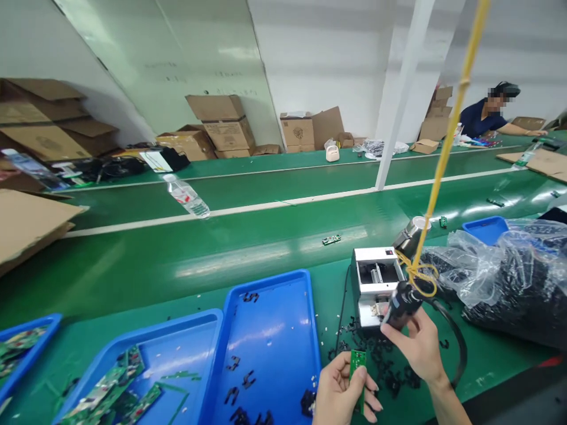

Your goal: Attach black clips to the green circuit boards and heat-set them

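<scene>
At the lower middle, my left hand grips a narrow green circuit board upright between thumb and fingers. My right hand is wrapped around a black electric screwdriver that hangs from a yellow cord. The screwdriver's tip is at the front of a white and grey boxy machine, probably a screw feeder; whether it touches is hidden. Small black plastic clips lie loose on the bench around and below my hands.
Left of my hands are a blue tray with several black clips and another blue tray with circuit boards. A plastic bag of black parts and a metal flask sit right. Behind runs a green conveyor with a board. A person works far right.
</scene>
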Motion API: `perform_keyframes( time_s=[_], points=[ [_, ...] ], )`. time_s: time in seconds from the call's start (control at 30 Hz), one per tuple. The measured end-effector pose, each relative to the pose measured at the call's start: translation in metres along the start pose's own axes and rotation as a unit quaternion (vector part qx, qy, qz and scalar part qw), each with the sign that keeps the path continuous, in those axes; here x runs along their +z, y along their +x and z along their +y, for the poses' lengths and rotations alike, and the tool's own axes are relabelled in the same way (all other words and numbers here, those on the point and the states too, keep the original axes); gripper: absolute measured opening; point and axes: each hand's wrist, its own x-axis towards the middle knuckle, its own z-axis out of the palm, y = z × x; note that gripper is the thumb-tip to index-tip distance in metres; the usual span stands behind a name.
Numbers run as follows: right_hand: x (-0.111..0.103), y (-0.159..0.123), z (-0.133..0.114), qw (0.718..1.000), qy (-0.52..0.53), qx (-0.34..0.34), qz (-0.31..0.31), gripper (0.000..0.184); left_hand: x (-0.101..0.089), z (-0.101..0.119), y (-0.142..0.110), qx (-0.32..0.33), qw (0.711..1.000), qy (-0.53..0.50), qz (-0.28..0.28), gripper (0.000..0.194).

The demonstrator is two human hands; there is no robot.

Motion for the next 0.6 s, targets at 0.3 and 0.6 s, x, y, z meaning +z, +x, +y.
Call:
perform_keyframes(
  time_s=[0.3, 0.6],
  points=[
    [-0.002, 0.022, -0.038, 0.975, 0.107, -0.185, 0.061, 0.057, 0.032, -0.028, 0.045, 0.039, 0.998, -0.022, 0.044, 0.059],
    [0.022, 0.043, -0.025, 0.964, -0.024, -0.237, 0.117, 0.024, 0.048, -0.035, 0.065, 0.05, 0.996, -0.029, 0.064, 0.059]
  ],
)
